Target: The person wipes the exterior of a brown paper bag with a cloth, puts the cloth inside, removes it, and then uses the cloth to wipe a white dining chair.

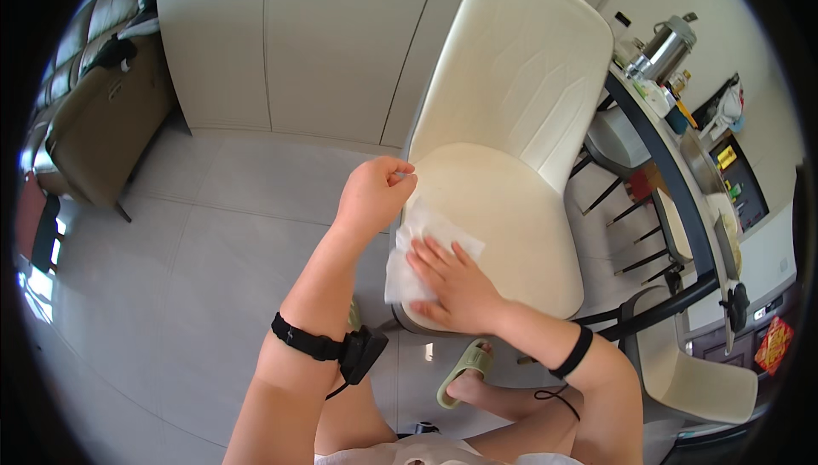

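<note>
A cream upholstered chair (511, 222) with a quilted backrest stands before me. On the front left part of its seat lies a crumpled white wipe (402, 276). My right hand (450, 283) rests flat over the wipe, fingers apart, pressing it against the seat without gripping it. At the left side of the seat, near the foot of the backrest, is my left hand (378, 193). Its fingers are curled in towards the thumb, and nothing shows between them. Whether its fingertips touch the chair I cannot tell.
To the right, a dark-edged table (664, 145) bears a steel vacuum jug (664, 46) and several small items. More chairs (687, 369) stand around it. Light cabinet panels (319, 43) rise behind the chair. A brown leather sofa (108, 126) is at far left on the grey tile floor (166, 312).
</note>
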A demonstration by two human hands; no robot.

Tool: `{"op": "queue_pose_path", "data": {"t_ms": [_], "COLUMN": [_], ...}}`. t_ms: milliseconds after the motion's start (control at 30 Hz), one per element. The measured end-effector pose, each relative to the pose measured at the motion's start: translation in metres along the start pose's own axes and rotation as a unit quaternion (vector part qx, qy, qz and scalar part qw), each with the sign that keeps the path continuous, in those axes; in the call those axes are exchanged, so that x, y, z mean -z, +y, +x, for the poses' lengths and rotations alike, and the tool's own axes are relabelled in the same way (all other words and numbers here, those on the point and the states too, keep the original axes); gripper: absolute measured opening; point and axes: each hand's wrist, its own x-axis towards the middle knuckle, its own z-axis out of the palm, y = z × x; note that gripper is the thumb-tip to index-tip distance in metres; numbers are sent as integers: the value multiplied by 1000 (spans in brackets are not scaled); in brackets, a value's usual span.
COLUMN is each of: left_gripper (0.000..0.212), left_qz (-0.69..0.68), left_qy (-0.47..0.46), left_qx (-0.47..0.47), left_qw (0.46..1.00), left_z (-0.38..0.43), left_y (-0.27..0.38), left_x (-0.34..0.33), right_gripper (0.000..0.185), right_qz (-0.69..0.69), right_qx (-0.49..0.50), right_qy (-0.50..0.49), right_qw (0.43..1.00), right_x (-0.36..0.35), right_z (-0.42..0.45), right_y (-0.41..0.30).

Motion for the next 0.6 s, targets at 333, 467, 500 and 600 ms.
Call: {"op": "queue_pose_path", "data": {"t_ms": [333, 467, 500, 600], "left_gripper": [37, 56, 58, 69], "left_qz": [-11, -136, -166, -288], "left_qy": [-120, -225, -247, -331], "left_qx": [-8, 131, 151, 201], "left_qw": [993, 956, 943, 876], "left_z": [-44, -80, -91, -122], "left_y": [17, 44, 46, 54], "left_x": [-24, -56, -60, -78], "right_gripper": [23, 36, 38, 42], "right_qz": [575, 859, 883, 910], "right_qx": [-222, -189, -152, -102], "right_qy": [201, 259, 256, 262], "right_qw": [761, 399, 364, 305], "right_x": [-22, 13, 15, 19], "right_z": [-103, -109, -107, -112], "right_y": [-15, 8, 14, 17]}}
